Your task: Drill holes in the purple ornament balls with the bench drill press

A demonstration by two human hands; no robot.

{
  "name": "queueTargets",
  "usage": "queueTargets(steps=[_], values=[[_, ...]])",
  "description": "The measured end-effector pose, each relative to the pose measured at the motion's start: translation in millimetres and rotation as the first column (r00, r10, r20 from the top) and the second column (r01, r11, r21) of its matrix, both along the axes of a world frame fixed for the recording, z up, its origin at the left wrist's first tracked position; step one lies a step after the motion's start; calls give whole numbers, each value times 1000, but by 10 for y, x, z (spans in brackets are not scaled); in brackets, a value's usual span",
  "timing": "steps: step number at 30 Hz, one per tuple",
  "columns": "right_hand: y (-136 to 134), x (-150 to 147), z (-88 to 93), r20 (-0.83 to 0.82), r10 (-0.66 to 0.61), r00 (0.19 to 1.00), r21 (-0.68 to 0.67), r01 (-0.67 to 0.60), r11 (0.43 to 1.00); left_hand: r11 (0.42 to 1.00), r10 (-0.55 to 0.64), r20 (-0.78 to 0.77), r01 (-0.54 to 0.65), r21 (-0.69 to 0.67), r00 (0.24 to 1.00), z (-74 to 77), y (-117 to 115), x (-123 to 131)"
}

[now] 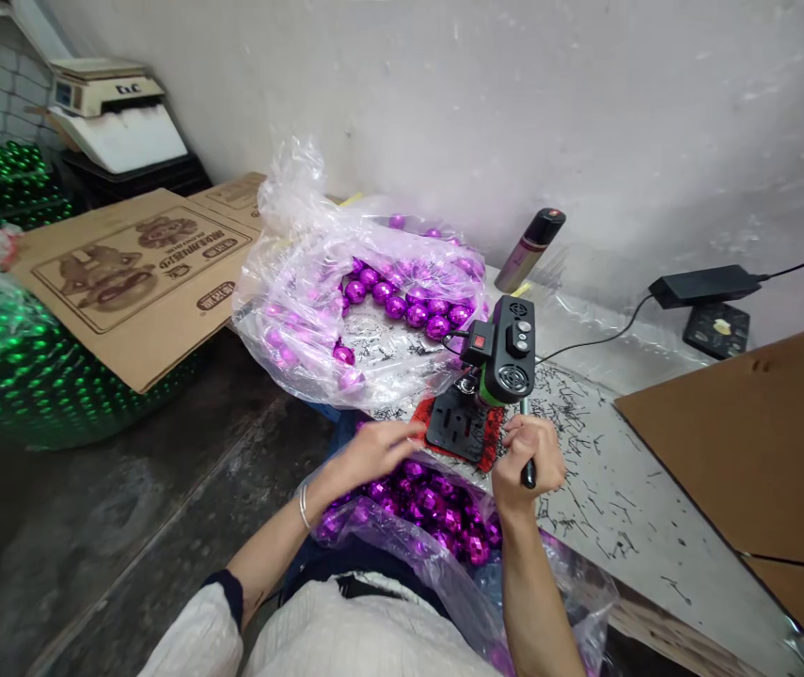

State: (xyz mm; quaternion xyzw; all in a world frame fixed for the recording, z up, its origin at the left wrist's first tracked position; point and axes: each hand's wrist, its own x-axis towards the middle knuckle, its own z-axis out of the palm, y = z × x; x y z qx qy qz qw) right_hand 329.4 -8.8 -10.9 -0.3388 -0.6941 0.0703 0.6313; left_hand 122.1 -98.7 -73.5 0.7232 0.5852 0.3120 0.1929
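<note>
My right hand point(527, 459) is closed round the black-tipped lever point(528, 473) of a small black bench machine point(512, 350) with two fan grilles and a red switch. Its slotted base plate point(455, 425) rests on a red mat point(493, 438) strewn with black bits. My left hand point(379, 449) reaches to the mat's left edge, fingers stretched out; nothing shows in them, though the fingertips are partly hard to make out. Shiny purple faceted balls point(436, 512) lie in a clear plastic bag on my lap, just below both hands.
Behind the machine, a clear bag point(281, 244) holds strings of purple balls point(396, 307). A spray can point(529, 250) leans near the wall. A power adapter point(706, 285) trails cables. Cardboard point(761, 442) stands right; a printed carton point(140, 282) overlies bagged green balls point(41, 376) at left.
</note>
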Motion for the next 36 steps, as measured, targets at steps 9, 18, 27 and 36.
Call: queueTargets(steps=[9,18,27,36], values=[[-2,18,-40,14,18,1000,9,-19,1000,873,296,-611,-467,-138,734,497,754,-1283],[-2,12,-68,18,27,999,23,-28,999,891,429,-122,-441,-105,895,495,931,-1336],[14,6,-9,33,20,999,38,-21,999,954,289,892,-29,-297,347,347,729,-506],[91,19,271,26,28,999,-2,-28,1000,907,389,816,-21,-422,428,-241,591,318]])
